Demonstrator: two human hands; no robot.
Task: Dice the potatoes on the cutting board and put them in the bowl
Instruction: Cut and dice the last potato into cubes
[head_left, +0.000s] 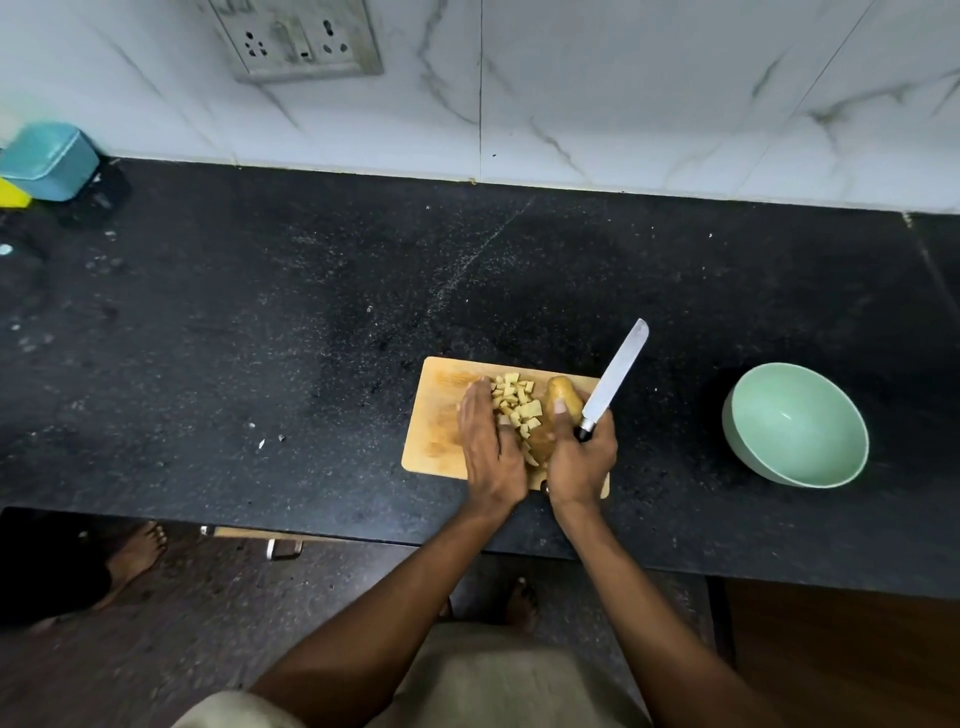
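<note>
- at the far left of the black tabletop, against the marble wall, sits a teal box with its lid on, so you cannot tell what is in it; a yellow thing touches its near side.
- your wooden cutting board lies near the front edge, right of centre.
- your left hand rests flat on the board, fingers straight and together, its edge against the pile of diced potato; it grips nothing.
- the cubes lie heaped on the board between your two hands, touching the whole potato just to their right.
- your right hand is curled round the black handle of the knife, and its thumb presses on the potato; the blade points up and away, tilted right, past the board's far edge.
- well apart to the right stands the pale green bowl, upright on the tabletop, with nothing in it.
</note>
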